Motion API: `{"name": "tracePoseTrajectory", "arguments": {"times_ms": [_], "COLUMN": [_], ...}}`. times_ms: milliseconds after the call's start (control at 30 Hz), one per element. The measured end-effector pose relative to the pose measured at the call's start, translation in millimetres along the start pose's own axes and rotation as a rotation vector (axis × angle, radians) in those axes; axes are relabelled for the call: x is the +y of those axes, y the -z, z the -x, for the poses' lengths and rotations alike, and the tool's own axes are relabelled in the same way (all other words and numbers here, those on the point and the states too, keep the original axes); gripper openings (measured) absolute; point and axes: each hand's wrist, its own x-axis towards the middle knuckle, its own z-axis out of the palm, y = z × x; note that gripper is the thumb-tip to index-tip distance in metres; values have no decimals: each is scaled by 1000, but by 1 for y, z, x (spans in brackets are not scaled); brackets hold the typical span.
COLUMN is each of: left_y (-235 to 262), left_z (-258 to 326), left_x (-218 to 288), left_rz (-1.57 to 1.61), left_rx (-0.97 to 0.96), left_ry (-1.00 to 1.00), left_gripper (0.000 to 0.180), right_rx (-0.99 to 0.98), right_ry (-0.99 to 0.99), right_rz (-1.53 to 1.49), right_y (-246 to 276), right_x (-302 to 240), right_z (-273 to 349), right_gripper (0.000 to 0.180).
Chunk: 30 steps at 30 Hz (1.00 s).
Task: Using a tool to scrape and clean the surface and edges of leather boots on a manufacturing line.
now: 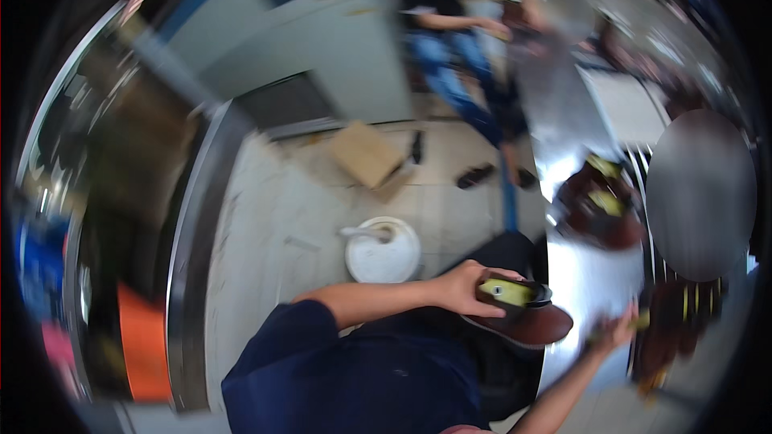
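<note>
The left hand (pixel 465 288) curls its fingers around the heel of a glossy brown leather shoe (pixel 521 313) with a yellow-green insole, held just right of a round white plastic bucket (pixel 383 251), while the blurred right hand (pixel 618 331), grip unclear, hovers beyond the shoe's toe near more brown shoes (pixel 599 207) on a shiny metal table (pixel 583 285).

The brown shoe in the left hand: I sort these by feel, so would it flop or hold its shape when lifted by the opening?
The brown shoe probably holds its shape: gripped at the opening by the left hand, its toe juts out level without sagging. The thick dark sole suggests some weight. Its glossy upper may be a bit slippery, though blur limits certainty.
</note>
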Motion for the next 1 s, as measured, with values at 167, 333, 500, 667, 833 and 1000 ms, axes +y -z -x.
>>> {"name": "tracePoseTrajectory", "arguments": {"times_ms": [167, 333, 500, 667, 833, 1000], "left_y": [52, 128, 219, 314, 400, 474], "left_z": [67, 163, 248, 372, 470, 451], "left_x": [59, 155, 210, 233, 216, 217], "left_rz": [-32, -584, -1191, -1065, -922, -740], "left_rx": [690, 1477, 2245, 2641, 2773, 2784], "left_ry": [240, 4, -313, 569, 559, 779], "left_gripper": [60, 54, 43, 61, 85, 107], "right_rx": [-13, -55, -88, -44, -67, -15], "right_ry": [74, -9, -52, 49, -7, 89], "right_rz": [81, 103, 29, 79, -3, 184], "right_y": [-9, -26, -45, -55, -68, -9], "right_x": [-14, -42, -73, -80, -87, -30], "right_z": [1, 17, 31, 34, 45, 20], "right_gripper": [41, 39, 45, 46, 45, 41]}}
